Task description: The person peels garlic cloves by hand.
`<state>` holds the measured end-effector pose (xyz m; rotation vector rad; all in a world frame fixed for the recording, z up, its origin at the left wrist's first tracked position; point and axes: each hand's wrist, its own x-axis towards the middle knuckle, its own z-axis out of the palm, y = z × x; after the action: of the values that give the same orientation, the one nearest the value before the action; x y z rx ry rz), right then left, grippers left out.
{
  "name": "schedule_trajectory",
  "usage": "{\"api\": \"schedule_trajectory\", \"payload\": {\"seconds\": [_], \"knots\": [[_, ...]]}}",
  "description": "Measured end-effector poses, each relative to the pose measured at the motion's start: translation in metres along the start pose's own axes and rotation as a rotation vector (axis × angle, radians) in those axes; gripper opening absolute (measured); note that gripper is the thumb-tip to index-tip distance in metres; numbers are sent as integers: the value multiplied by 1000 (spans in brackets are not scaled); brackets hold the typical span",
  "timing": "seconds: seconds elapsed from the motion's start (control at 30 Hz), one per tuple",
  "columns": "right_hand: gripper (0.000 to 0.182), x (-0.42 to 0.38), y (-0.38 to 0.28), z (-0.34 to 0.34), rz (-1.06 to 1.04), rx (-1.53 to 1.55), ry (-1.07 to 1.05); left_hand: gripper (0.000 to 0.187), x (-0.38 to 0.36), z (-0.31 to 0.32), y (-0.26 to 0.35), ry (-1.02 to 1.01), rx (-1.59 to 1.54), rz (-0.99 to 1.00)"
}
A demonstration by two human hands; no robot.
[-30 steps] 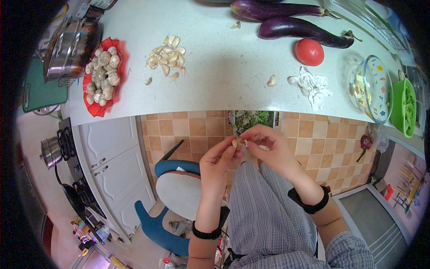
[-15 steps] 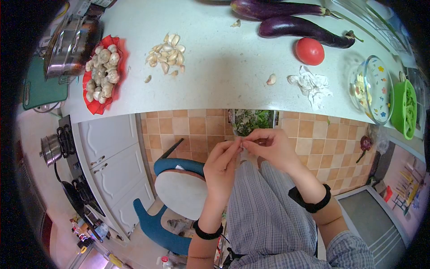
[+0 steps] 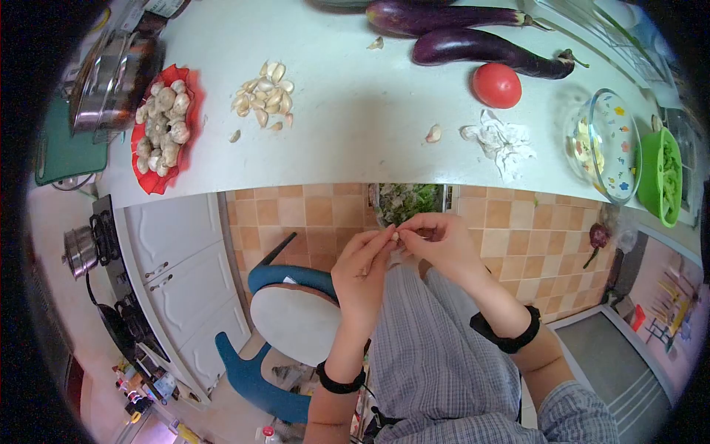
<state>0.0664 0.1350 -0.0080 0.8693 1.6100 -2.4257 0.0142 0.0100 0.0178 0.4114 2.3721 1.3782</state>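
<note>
My left hand (image 3: pixel 362 270) and my right hand (image 3: pixel 442 244) meet in front of my lap, below the counter's front edge. Between their fingertips is a small pale garlic clove (image 3: pixel 396 237), mostly covered by the fingers. On the white counter (image 3: pixel 333 148) lies a pile of garlic cloves (image 3: pixel 264 95). Left of it, a red plate (image 3: pixel 183 74) holds whole garlic bulbs (image 3: pixel 164 122). A single clove (image 3: pixel 433 134) rests beside a crumpled white tissue (image 3: pixel 503 140). Under my hands stands a bin with greens (image 3: pixel 408 201).
Two eggplants (image 3: pixel 481 48) and a tomato (image 3: pixel 497 86) lie at the back right. A glass bowl (image 3: pixel 615 148) and a green basket (image 3: pixel 649 177) stand at the right edge. Steel pots (image 3: pixel 115 81) are at the left. A round stool (image 3: pixel 303 322) stands left of my legs.
The view has shifted slightly, so the counter items appear a little further left. Both hands stay together at nearly the same spot, with the clove now a little more visible between the fingertips.
</note>
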Motion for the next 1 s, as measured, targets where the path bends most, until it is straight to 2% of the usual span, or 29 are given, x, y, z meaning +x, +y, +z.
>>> {"api": "schedule_trajectory", "payload": {"seconds": [0.13, 0.33, 0.57, 0.63, 0.77, 0.83, 0.87, 0.93, 0.97, 1.0], "knots": [[16, -3, -7, -2, 15, 45, -9, 21, 3, 1, 0, -5, -94, -4], [17, -3, -8, 1, 29, 25, -12, 21, 3, 0, -7, 5, -23, 23], [13, -1, 12, 13, -1, -18, 105, 21, 1, -3, -19, 1, 65, 77], [12, -1, 14, 16, -16, -25, 126, 22, -1, -1, -24, 18, 46, 182], [11, -3, 13, 26, -7, 10, 185, 22, -2, -2, -22, 32, 44, 175], [12, -4, 13, 28, -8, 6, 208, 19, -3, 1, -20, 69, -202, 26], [12, -4, 14, 29, -13, 40, 207, 19, -3, 0, -19, 67, -204, 28], [13, -5, 13, 29, -20, 71, 207, 16, -3, -1, -18, 45, -418, -194], [13, -7, 10, 29, -32, 143, 169, 16, -2, -1, -17, 45, -420, -193], [13, -8, 8, 29, -43, 214, 130, 17, -1, -2, -17, 28, -541, -299]]}}
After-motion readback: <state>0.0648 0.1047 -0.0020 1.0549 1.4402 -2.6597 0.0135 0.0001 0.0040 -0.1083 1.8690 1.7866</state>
